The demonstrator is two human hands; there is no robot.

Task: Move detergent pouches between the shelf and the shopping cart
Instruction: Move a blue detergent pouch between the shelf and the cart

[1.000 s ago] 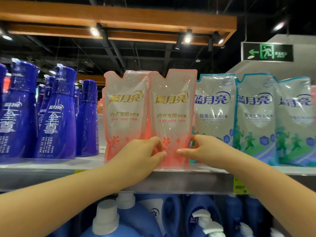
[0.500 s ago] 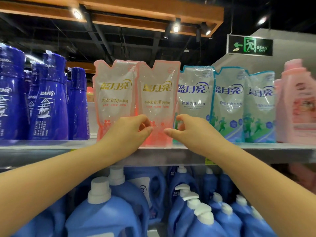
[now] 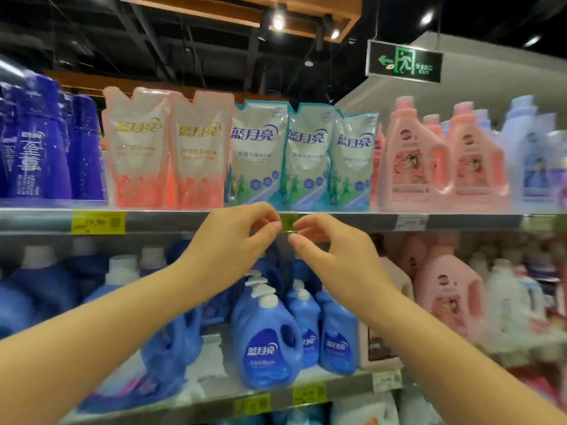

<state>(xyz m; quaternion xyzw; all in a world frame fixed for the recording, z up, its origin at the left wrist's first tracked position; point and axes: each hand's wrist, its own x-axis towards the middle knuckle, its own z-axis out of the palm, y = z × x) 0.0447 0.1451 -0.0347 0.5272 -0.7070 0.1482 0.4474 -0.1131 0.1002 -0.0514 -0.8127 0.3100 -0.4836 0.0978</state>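
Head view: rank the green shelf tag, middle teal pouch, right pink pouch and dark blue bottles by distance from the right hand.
1. green shelf tag, beside the right hand.
2. middle teal pouch, just above.
3. right pink pouch, upper left.
4. dark blue bottles, far left.

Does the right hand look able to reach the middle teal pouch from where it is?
Probably yes. The right hand is in front of the shelf edge, below the middle teal pouch, which stands at the front with nothing before it. The hand seems empty.

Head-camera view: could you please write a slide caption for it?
Left hand and right hand empty at shelf edge, below upright detergent pouches.
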